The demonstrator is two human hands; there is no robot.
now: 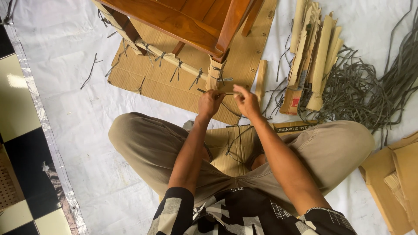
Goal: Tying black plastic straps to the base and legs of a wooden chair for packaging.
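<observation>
Along the far left edge, a black and cream checkered tile floor (17, 143) is showing beside a crinkled clear plastic border, and a white plastic ground sheet (74, 130) is lying across the rest of the work area. A loose dark strap offcut (90, 71) is resting on that sheet, well apart from the hands. Further right, a flat sheet of brown corrugated cardboard (143, 85) is lying under a polished reddish-brown wooden furniture frame (183, 21), whose lower rail and leg are sitting wrapped in cardboard strips (174, 61) bound with knotted dark ties. The person is sitting cross-legged in khaki trousers, facing the wrapped leg. The left hand (210, 103) is curled closed, pinching a thin dark plastic strap (223, 93) just beside the leg wrapping; the right hand (246, 101) is pinching the same strap between thumb and fingertips, close to the left. Right of the hands, a stack of folded tan cardboard strips (315, 48) is lying on the sheet, with a small red and white printed label (295, 102) at its lower end. Beyond it, a tangled heap of grey-black plastic straps (370, 91) is spreading toward the right edge, and folded brown cardboard pieces (394, 182) are sitting at lower right.
</observation>
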